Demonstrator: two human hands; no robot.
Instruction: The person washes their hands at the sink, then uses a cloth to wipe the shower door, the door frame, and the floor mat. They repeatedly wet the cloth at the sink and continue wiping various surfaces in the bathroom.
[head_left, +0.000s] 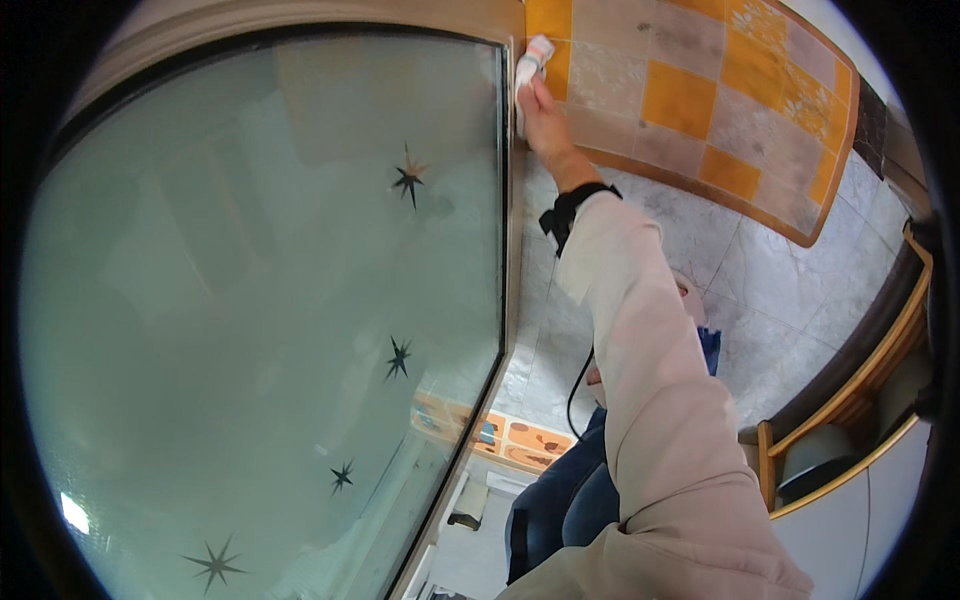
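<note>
My right hand is shut on a white cloth with pinkish and dark stripes. It presses the cloth against the light brown frame of a large glass door or panel, near the top of the picture. Frosted greenish glass with several dark star shapes fills the left side, bordered by a black strip. A black band circles my right wrist, below which a cream sleeve runs to the lower right. My left hand is out of view.
A mat with orange and beige squares lies on the grey marble-look floor. Wooden furniture curves along the right edge. An orange patterned mat shows beside my legs, and a black cord hangs near them.
</note>
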